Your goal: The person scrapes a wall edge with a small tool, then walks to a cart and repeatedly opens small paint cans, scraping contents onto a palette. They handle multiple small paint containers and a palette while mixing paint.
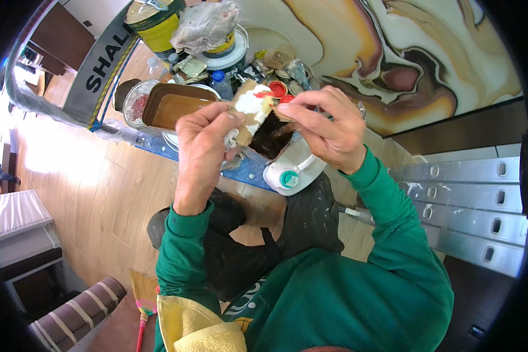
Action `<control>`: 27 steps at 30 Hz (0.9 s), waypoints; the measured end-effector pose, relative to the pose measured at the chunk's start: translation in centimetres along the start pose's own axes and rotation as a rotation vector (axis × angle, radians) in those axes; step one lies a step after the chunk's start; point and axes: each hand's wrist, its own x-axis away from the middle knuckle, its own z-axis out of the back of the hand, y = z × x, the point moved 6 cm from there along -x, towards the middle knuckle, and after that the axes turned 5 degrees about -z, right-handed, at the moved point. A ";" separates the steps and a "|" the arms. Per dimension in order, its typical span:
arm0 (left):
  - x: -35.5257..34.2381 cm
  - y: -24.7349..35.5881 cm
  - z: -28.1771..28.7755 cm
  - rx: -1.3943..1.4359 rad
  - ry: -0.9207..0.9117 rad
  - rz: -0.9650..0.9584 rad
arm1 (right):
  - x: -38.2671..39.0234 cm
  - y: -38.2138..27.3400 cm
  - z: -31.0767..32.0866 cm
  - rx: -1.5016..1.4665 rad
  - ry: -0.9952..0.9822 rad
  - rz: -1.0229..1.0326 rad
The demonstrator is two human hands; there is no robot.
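Head view: your left hand (202,149) pinches a crumpled white rag (232,139) against a paint-smeared palette board (253,108), which your right hand (328,126) grips by its far-right edge, above the white jug (293,173). Risk, as I judge it: wet paint smearing onto your fingers, or the board tipping onto the wood-plank floor (94,188). Paint cans (155,23) stand far, a ladder (469,205) lies right.

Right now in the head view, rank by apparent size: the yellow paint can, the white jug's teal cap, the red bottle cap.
1. Yellow paint can, clearly largest.
2. Teal cap.
3. Red bottle cap, close to the teal cap in size and farther away, so that order is unsure.
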 end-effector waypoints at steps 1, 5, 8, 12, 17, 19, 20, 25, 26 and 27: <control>0.0 0.1 0.1 0.009 0.022 -0.008 | 0.3 0.4 -0.5 0.041 -0.078 -0.008; -0.1 1.5 1.8 0.095 0.111 -0.083 | 1.2 6.6 -0.3 -0.062 0.075 -0.308; 0.1 1.9 2.6 0.091 0.147 -0.129 | 3.0 14.5 -1.5 -0.187 -0.054 -0.746; 0.5 1.8 3.3 0.029 0.180 -0.142 | 6.4 22.3 -6.1 -0.452 -0.285 -1.103; 0.2 1.9 4.2 -0.048 0.218 -0.161 | 11.4 26.4 -11.9 -0.540 -0.497 -1.350; 0.1 1.8 4.3 -0.067 0.240 -0.155 | 12.9 26.9 -13.3 -0.625 -0.520 -1.438; 0.0 1.8 4.4 -0.054 0.243 -0.145 | 13.6 27.0 -13.9 -0.658 -0.531 -1.485; -0.3 1.6 4.5 -0.115 0.293 -0.120 | 14.9 26.6 -15.0 -0.701 -0.469 -1.529; -0.4 1.5 4.4 -0.119 0.306 -0.116 | 15.0 26.3 -15.1 -0.708 -0.486 -1.532; -0.7 1.5 4.3 -0.113 0.283 -0.115 | 15.0 26.0 -15.0 -0.721 -0.501 -1.528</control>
